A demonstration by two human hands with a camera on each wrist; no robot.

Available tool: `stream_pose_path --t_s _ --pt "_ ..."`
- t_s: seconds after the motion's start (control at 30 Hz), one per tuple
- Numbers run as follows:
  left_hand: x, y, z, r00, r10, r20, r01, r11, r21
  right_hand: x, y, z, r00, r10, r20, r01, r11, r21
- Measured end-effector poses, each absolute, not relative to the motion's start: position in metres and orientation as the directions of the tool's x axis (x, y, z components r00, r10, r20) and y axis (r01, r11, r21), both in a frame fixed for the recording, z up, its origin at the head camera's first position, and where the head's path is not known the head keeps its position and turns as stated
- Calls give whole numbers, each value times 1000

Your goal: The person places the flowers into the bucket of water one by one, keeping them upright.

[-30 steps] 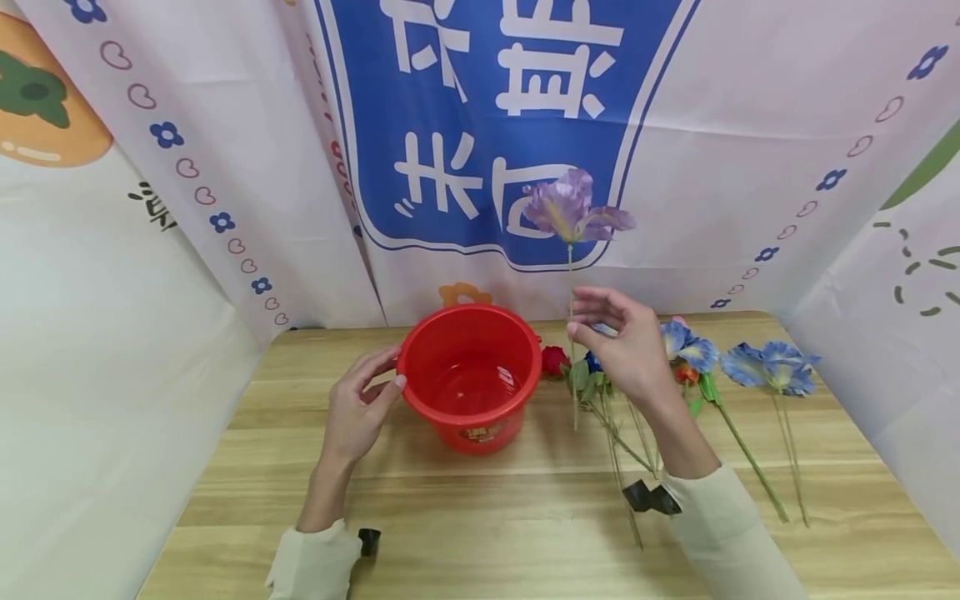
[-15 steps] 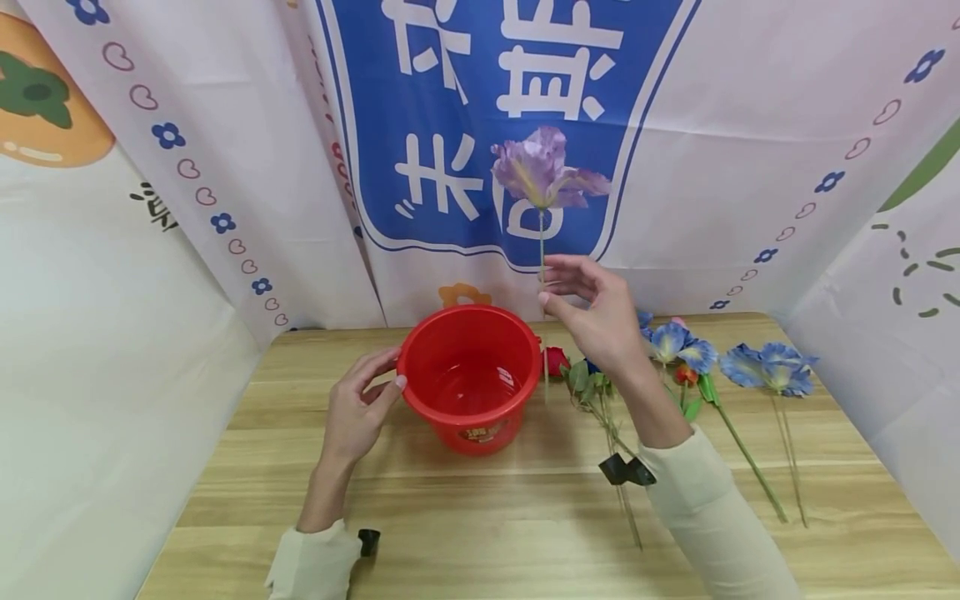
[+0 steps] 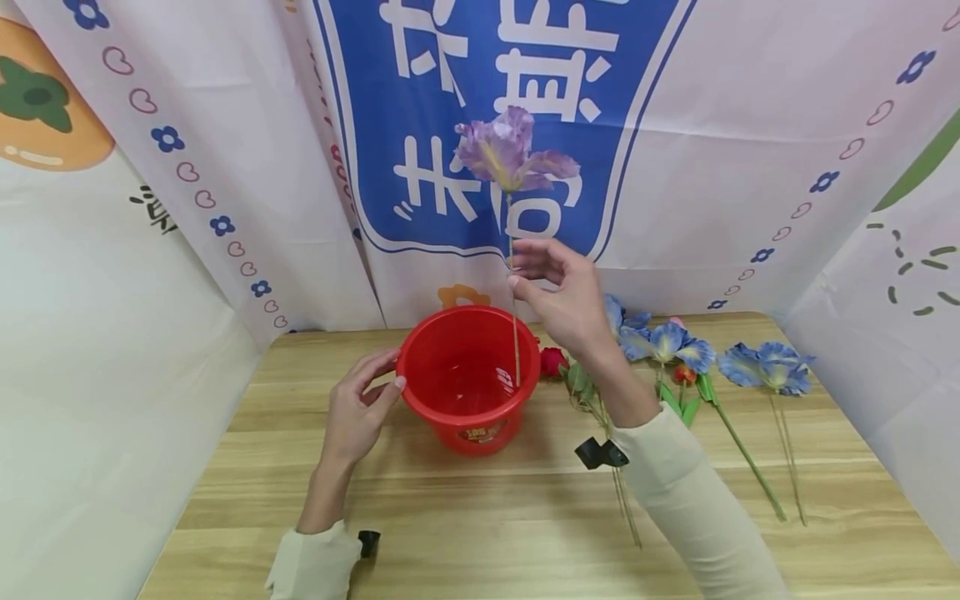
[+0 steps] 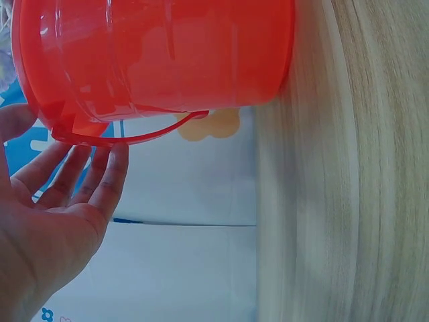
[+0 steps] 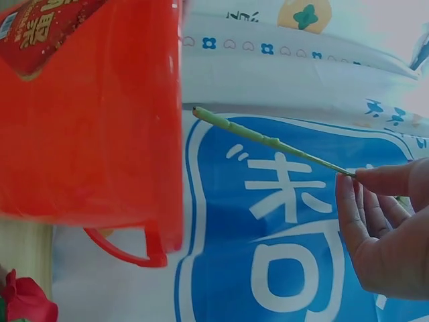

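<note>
Here, printed cloth (image 3: pixel 675 208) hangs behind the bucket (image 3: pixel 450 436) and wooden table (image 3: pixel 480 533).

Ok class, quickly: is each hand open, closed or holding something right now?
Left hand: closed, holding the red bucket by its rim.
Right hand: closed, holding the purple flower by its stem.

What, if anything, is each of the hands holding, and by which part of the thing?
The right hand pinches the purple flower by its stem. The left hand holds the red bucket by its rim, near the handle.
</note>
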State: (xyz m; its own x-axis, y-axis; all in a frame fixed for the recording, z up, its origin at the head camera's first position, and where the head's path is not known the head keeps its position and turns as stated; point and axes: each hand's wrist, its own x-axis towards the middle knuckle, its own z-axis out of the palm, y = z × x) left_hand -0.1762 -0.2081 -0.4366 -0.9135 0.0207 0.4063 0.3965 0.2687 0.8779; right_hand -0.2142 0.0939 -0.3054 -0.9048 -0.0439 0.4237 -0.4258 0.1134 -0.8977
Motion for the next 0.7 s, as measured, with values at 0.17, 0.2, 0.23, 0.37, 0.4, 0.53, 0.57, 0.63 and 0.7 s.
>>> stream_pose_path --t_s 0.17,0.2,0.23,0.37,0.4,0.53,0.57,0.63,0.7 --pt "-176 -209 -437 -916 22 400 390 277 878 -218 83 -312 -912 -64 406 -411 163 -897" --pt "-177 -209 -437 -916 23 400 390 278 878 -219 81 -313 -913 -71 402 -408 168 -897" --pt "-177 -209 -437 -916 24 400 391 279 877 -219 80 -315 -913 -79 401 -408 168 -897" --pt "-176 -209 -438 -913 27 406 398 276 875 -224 72 -324 -915 -106 390 -402 156 -902" --pt "-176 -209 -438 -913 28 408 399 276 875 -225 70 -326 -916 -113 385 -399 152 -904" --pt "-176 -209 -437 -913 27 407 398 281 873 -230 62 -339 -927 -137 348 -368 166 -915" --pt "-176 -209 -437 -913 28 407 398 283 873 -230 60 -342 -932 -143 334 -355 173 -919" --pt "-176 -209 -437 -914 28 405 395 287 873 -231 56 -348 -943 -151 298 -323 184 -928" --pt "-175 -209 -437 -915 29 403 394 290 872 -232 53 -353 -951 -158 265 -293 189 -937"
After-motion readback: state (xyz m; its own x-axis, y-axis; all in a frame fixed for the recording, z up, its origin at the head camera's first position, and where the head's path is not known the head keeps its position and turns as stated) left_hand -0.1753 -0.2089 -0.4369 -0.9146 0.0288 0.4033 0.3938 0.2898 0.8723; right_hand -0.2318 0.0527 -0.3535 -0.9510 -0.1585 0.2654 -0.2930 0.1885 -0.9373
